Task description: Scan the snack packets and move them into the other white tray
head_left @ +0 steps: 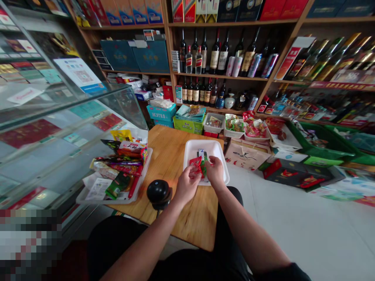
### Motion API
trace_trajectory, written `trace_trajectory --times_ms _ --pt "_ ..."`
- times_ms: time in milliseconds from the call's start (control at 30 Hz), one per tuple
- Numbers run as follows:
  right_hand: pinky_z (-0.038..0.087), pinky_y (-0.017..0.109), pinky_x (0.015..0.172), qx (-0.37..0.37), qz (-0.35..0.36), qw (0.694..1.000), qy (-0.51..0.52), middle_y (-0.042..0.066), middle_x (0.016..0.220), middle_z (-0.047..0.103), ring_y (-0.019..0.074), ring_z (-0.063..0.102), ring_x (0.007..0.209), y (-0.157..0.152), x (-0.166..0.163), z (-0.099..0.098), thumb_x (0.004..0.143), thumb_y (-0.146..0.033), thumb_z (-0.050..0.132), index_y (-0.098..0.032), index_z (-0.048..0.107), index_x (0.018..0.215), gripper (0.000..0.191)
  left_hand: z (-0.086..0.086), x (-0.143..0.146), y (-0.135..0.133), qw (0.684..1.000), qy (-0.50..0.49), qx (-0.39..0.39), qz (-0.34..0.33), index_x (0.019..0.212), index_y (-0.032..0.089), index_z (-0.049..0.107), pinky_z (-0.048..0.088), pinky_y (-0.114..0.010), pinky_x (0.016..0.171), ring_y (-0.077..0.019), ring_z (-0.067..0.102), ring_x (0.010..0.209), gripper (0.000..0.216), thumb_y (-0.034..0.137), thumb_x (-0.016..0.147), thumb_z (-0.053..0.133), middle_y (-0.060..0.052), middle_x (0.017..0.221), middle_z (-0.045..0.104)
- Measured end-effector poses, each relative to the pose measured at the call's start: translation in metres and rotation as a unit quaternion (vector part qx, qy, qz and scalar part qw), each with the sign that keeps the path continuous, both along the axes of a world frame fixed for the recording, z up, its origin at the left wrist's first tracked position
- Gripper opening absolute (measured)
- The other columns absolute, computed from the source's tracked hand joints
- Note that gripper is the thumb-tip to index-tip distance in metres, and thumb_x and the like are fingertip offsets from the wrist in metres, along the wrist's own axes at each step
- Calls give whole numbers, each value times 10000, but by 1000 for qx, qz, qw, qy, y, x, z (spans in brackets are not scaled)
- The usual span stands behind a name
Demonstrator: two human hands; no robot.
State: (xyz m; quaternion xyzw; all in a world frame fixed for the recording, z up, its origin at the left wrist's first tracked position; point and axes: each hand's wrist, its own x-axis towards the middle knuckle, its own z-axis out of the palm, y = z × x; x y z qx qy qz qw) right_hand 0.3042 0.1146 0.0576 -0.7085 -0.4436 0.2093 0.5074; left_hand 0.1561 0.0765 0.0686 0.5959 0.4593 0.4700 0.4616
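A small red snack packet (195, 162) is pinched in my left hand (187, 185), above the white tray (187, 146). My right hand (216, 171) has its fingers curled at the edge of a green snack packet (203, 166), just beside the red one. The green packet has a white label strip at its top and is partly covered by the red packet and my fingers. Both hands are over the tray's near half. A black rounded device (158, 191), perhaps a scanner, stands on the table left of my left forearm.
On the left of the wooden table (166, 144), a second tray (117, 201) is heaped with colourful snack packets. A glass display counter (73, 128) runs along the left. Bottle shelves (219, 78), bins of packets and a pale gift box (247, 154) stand beyond and right.
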Motion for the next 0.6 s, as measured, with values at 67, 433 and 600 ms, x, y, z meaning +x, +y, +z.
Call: trace_trajectory --times_ms 67,433,600 --pt "491 345 924 19 4 999 50 116 1099 702 239 651 1030 6 -7 9 798 -349 572 -143 660 1133 403 8 9 -17 997 -64 -35 -24 1187 201 607 525 -358 903 -217 669 1035 352 371 883 654 -111 1193 681" --pt "520 306 846 85 44 971 219 85 1023 710 184 661 892 6 -55 42 818 -272 582 -140 645 1093 312 42 12 -72 994 -87 -70 19 1235 180 583 487 -356 927 -232 635 1074 417 405 889 643 -94 1137 678" --pt "499 351 927 97 42 981 164 83 1038 698 201 649 963 1 -71 46 827 -274 570 -153 650 1072 285 39 3 -79 988 -138 -75 1 1300 187 543 480 -389 975 -248 617 1145 467 398 893 636 -119 1235 647"
